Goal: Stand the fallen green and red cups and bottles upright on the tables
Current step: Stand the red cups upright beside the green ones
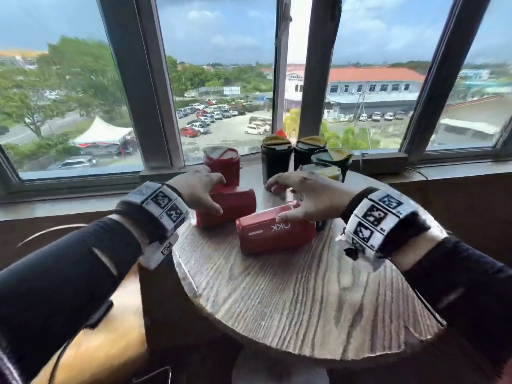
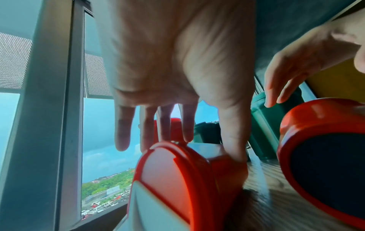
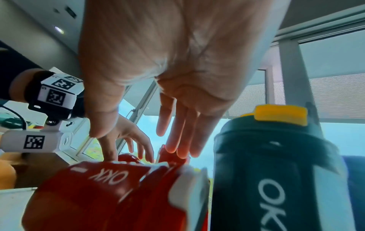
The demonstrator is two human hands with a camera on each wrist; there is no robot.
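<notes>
Two red bottles lie on their sides on the round wooden table point(image 1: 291, 306). My left hand point(image 1: 213, 194) hovers over the farther fallen red bottle point(image 1: 232, 207) with spread, straight fingers; its thumb point(image 2: 235, 140) touches the side of that bottle point(image 2: 177, 187). My right hand point(image 1: 279, 202) is above the lid end of the nearer fallen red bottle point(image 1: 274, 234), which is marked OKK point(image 3: 98, 187). Its straight fingers point(image 3: 181, 140) are just over the lid and grip nothing. One more red bottle point(image 1: 223, 164) stands upright behind.
Several dark green bottles with yellow lids point(image 1: 275, 159) point(image 1: 307, 152) point(image 1: 332, 162) stand upright at the table's far side, one close to my right wrist point(image 3: 276, 171). The window sill point(image 1: 388, 164) and window frame point(image 1: 149, 87) lie just beyond. An orange seat point(image 1: 110, 328) sits lower left.
</notes>
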